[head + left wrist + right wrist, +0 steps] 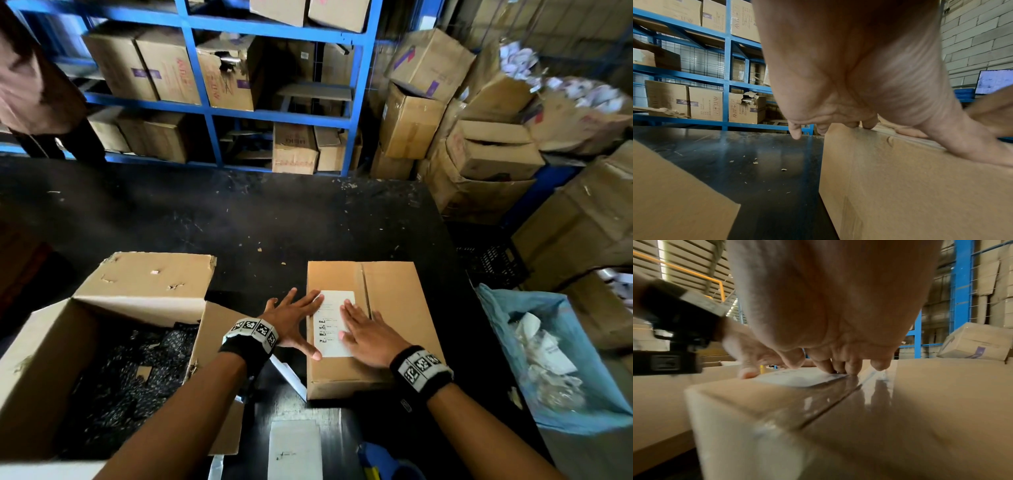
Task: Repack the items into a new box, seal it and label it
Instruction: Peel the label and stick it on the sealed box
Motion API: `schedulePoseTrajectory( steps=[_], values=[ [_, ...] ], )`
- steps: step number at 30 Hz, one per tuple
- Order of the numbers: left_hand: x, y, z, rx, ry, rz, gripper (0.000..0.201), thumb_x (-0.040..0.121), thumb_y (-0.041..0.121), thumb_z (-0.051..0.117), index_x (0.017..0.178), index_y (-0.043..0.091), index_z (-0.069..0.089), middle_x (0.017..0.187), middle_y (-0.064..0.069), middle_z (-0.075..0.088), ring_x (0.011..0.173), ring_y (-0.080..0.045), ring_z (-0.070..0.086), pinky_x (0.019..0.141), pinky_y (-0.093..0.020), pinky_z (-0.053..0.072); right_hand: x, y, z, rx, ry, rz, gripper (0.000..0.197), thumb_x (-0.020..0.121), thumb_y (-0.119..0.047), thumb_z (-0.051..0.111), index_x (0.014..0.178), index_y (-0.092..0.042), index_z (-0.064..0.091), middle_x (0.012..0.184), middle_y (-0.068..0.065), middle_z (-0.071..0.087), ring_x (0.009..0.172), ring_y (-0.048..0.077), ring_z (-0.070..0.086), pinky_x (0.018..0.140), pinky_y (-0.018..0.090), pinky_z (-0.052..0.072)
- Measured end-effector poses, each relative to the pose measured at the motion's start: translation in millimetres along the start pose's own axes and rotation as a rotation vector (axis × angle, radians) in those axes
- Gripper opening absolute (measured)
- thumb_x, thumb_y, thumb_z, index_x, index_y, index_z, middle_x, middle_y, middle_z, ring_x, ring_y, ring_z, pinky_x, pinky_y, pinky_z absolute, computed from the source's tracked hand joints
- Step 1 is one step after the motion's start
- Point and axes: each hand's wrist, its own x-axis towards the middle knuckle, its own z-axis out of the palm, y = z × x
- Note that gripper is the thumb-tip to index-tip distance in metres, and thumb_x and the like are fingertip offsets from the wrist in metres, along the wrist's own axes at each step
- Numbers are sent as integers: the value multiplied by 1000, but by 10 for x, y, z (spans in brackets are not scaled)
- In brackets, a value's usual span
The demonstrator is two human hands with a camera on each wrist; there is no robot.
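A closed brown cardboard box sits on the black table, its centre seam covered with clear tape. A white printed label lies on the left half of its top. My left hand lies flat with spread fingers, fingertips on the label's left edge and the box edge. My right hand presses flat on the label's right side, fingertips on the label. To the left stands the old open box, torn at the flaps, with dark wrapped items inside.
A white sheet and a blue object lie at the table's near edge. A blue bag of paper waste stands to the right. Blue shelving with cartons stands behind the table, stacked cartons at right. A person's dark clothing shows at far left.
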Motion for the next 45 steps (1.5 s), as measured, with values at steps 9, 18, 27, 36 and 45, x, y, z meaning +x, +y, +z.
schedulePoseTrajectory(
  steps=[9,18,27,36,45],
  values=[
    [0,12,13,20,13,-22,136,51,89,65,152,44,-14,159,26,-19,151,-30,-12,114,-67,3,-852,-72,657,12,37,-80,78,102,-56,29,161,-19,-8,167,-1,-18,156,15,-9,124,48,-3],
    [-62,472,201,198,58,26,85,84,75,-1,157,31,-4,164,8,-14,149,-26,-20,116,-63,-5,-731,67,833,61,235,-59,66,105,-44,28,161,-30,-5,166,-15,-15,153,15,-14,120,62,-4],
    [352,477,104,197,123,-138,65,101,55,7,155,25,-14,163,7,-19,151,-21,-15,116,-64,-4,-681,165,880,304,304,-117,61,106,-29,39,161,-26,12,167,-14,0,153,8,-11,120,50,-17],
    [-150,1002,734,251,170,28,71,100,59,0,154,15,-16,160,-11,-24,148,-27,-22,123,-44,-4,-733,286,928,563,409,-153,83,93,-13,53,161,-16,7,167,-9,4,153,-1,-2,124,33,-14],
    [-532,1144,674,-64,193,96,66,103,56,16,157,22,-2,163,8,-14,149,-10,-21,124,-34,-3,-750,291,792,644,576,-86,51,105,-20,46,155,-18,36,165,-5,24,152,7,18,124,25,11]
  ],
)
